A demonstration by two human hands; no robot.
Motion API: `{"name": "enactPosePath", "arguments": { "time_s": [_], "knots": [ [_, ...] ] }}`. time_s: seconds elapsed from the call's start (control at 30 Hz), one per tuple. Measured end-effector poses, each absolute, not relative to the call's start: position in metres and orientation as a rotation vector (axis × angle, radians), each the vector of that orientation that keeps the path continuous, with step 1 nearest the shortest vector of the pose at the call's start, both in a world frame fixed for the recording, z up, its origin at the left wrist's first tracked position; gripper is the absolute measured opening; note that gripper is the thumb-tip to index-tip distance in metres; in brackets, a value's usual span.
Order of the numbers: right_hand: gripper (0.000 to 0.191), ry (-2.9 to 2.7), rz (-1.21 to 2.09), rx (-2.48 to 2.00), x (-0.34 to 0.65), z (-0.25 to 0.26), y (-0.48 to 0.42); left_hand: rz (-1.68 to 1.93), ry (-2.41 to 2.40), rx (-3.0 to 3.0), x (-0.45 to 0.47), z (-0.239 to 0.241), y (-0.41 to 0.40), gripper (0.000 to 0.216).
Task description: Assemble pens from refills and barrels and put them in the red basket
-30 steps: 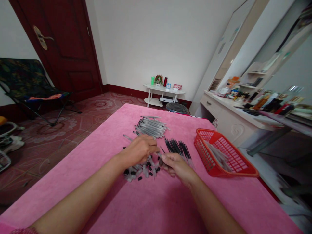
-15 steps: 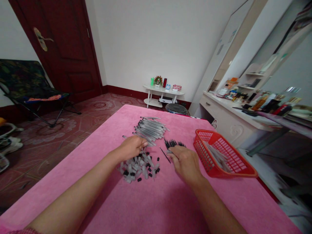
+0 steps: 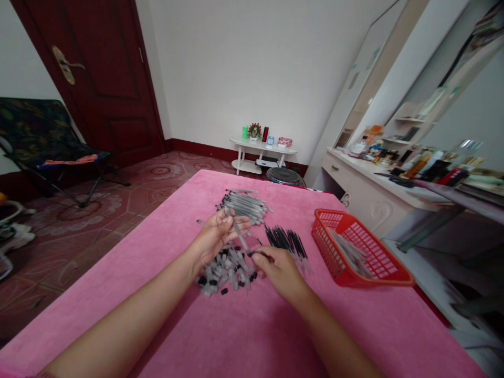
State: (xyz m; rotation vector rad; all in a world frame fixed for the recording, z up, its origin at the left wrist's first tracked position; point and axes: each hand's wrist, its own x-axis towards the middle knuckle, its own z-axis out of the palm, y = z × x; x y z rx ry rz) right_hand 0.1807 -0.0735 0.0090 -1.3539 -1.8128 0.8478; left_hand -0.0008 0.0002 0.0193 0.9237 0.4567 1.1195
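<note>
Left hand (image 3: pixel 220 231) lying palm-up, outer fingers extending loosely, thumb pinching a clear pen barrel (image 3: pixel 239 235), right hand (image 3: pixel 277 265) bending inward, gripping at the barrel's dark near end, barrel slanting between both hands, hovering above small pen parts (image 3: pixel 235 282).

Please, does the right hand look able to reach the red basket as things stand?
Probably yes. The red basket stands close, to the right of the right hand, with only low-lying thin black sticks partly between. However, the hand seems occupied at the near end of the grey tube.
</note>
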Motion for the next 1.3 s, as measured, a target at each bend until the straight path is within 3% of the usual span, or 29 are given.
{"name": "enactPosePath", "arguments": {
  "time_s": [0.07, 0.17, 0.4, 0.6, 0.77, 0.93, 1.1, 1.3],
  "knots": [
    [0.038, -1.686, 1.025, -1.309, 0.181, 0.007, -0.072, 1.133, 0.441, 0.898, 0.003, 0.018, -0.002, 0.026],
    [0.034, -1.554, 1.161, -1.279, 0.18, 0.007, -0.07, 1.152, 0.448, 0.879, 0.007, 0.017, -0.006, 0.025],
    [0.011, -1.415, 0.984, -1.338, 0.177, 0.009, -0.07, 1.225, 0.557, 0.833, 0.012, 0.012, -0.009, 0.028],
    [0.036, -1.485, 1.111, -1.342, 0.177, 0.001, -0.072, 1.263, 0.554, 0.857, 0.012, 0.008, -0.007, 0.028],
    [0.02, -1.477, 0.934, -1.374, 0.177, -0.003, -0.071, 1.29, 0.579, 0.849, 0.012, 0.008, -0.007, 0.029],
    [0.035, -1.489, 1.056, -1.371, 0.176, -0.001, -0.071, 1.264, 0.557, 0.89, 0.013, 0.008, -0.009, 0.029],
    [0.014, -1.476, 0.863, -1.396, 0.175, -0.002, -0.07, 1.269, 0.556, 0.897, 0.013, 0.007, -0.01, 0.028],
    [0.035, -1.477, 1.03, -1.363, 0.176, -0.007, -0.07, 1.27, 0.568, 0.897, 0.014, 0.008, -0.011, 0.031]
  ]
}}
